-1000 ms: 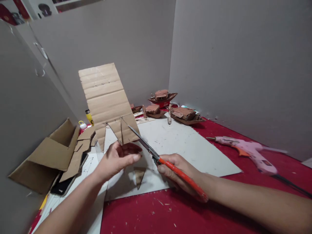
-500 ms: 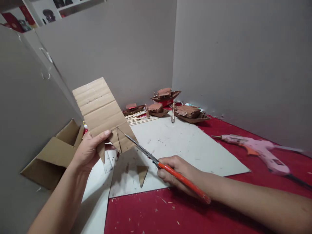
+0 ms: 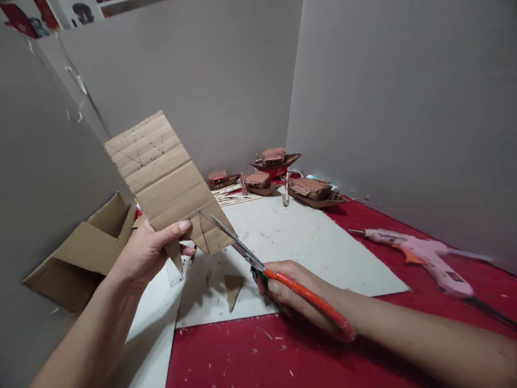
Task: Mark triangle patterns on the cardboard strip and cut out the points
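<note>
My left hand [image 3: 151, 245] grips a piece of corrugated cardboard [image 3: 165, 178] near its lower edge, thumb on the face. Dark pencil-like lines and triangles mark its top and its lower right part. A narrow pointed cardboard strip [image 3: 174, 254] hangs below the thumb. My right hand [image 3: 294, 285] is closed around scissors [image 3: 309, 293] with red-orange handles. Their blades reach the lower right part of the cardboard, the tip lying over its face near the drawn lines. Below, a small cut cardboard triangle [image 3: 233, 291] rests on the white board [image 3: 323, 248].
Several brown model boats [image 3: 311, 191] stand at the back, beside thin wooden sticks [image 3: 238, 198]. A pink glue gun [image 3: 424, 253] lies on the red tabletop [image 3: 226, 355] at right. An open cardboard box [image 3: 89, 245] stands at left, by the grey wall [image 3: 194, 70].
The cardboard has shifted left and up and tilted, so more drawn lines show near its top. The scissors have turned, showing more of the handle loop and a green part.
</note>
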Demonstrator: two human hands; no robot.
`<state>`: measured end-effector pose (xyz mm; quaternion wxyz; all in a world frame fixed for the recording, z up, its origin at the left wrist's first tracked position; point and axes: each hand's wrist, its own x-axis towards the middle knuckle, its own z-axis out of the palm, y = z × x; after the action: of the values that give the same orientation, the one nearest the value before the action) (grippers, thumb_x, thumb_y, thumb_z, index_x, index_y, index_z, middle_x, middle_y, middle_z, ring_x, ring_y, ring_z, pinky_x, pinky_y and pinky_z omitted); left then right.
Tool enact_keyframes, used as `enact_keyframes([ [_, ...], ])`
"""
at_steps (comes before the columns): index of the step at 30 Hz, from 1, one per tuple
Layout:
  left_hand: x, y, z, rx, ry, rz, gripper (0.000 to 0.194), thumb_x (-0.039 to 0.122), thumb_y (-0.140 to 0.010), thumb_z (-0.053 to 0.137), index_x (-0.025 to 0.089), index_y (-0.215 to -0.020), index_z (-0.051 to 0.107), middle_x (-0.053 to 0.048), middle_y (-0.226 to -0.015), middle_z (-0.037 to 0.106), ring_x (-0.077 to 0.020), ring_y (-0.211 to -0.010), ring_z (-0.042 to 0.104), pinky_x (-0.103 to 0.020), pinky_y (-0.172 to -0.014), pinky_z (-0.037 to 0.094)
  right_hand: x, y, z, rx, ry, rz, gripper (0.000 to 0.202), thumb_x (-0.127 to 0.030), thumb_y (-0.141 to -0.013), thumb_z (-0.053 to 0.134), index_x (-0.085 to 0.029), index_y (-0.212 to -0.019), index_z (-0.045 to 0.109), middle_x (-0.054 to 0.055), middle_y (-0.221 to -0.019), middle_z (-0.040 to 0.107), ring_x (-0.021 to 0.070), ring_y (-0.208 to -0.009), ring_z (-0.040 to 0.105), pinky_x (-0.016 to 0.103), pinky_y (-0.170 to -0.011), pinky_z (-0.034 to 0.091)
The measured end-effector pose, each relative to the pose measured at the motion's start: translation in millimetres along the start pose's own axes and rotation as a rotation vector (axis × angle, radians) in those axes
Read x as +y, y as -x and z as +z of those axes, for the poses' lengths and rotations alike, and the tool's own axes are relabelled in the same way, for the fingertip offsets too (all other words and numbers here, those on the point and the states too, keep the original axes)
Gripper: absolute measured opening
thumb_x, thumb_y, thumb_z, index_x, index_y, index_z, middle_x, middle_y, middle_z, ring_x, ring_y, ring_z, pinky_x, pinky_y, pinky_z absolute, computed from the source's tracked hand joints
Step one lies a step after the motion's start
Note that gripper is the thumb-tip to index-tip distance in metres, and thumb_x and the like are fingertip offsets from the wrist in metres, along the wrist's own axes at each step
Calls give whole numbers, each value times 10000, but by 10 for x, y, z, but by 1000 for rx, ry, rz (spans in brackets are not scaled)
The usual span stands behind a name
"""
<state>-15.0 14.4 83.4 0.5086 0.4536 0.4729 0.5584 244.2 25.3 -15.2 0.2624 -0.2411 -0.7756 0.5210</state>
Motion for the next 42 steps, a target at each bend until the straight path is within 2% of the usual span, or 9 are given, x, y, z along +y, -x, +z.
enact_keyframes([
  [8,-24,-13,30,-22,-11,12,322,208,-581,914,108,-779,682,7,-623,637,-107,-459,593,-188,-395,551,42,-3,-16,11,36,-21,549,-721,-920,412,-209,-722,410,-50,-615,345,103,-547,285,232,-465,264],
  [21,-82,-56,-36,-78,25,22,251,164,-650,882,130,-817,698,22,-683,606,-98,-568,570,-208,-447,599,11,0,9,7,-21,85,580,-766,-876,443,-222,-690,372,-73,-606,286,94,-536,244,247,-476,229],
  [26,-80,-57,-41,-92,35,23,250,156,-642,880,127,-814,701,24,-693,604,-94,-563,568,-215,-466,611,28,2,16,6,-46,77,558,-728,-875,502,-225,-681,359,-81,-589,272,88,-525,229,241,-464,212],
  [35,-95,-69,-58,-100,30,37,292,165,-649,874,126,-877,695,15,-716,604,-100,-569,581,-211,-472,604,7,-7,60,31,-72,62,596,-752,-864,480,-228,-625,328,-93,-547,234,73,-496,187,239,-446,181],
  [39,-90,-62,-62,-100,31,48,279,164,-653,872,129,-867,695,19,-704,601,-99,-576,577,-208,-475,605,28,-6,43,24,-66,56,580,-728,-884,479,-228,-628,333,-94,-535,252,71,-483,206,231,-439,191],
  [42,-107,-50,-32,-95,25,43,278,163,-646,872,130,-850,685,23,-684,603,-101,-560,580,-215,-474,605,40,-6,14,8,-20,37,561,-721,-907,444,-219,-665,377,-76,-547,323,82,-489,260,227,-442,226],
])
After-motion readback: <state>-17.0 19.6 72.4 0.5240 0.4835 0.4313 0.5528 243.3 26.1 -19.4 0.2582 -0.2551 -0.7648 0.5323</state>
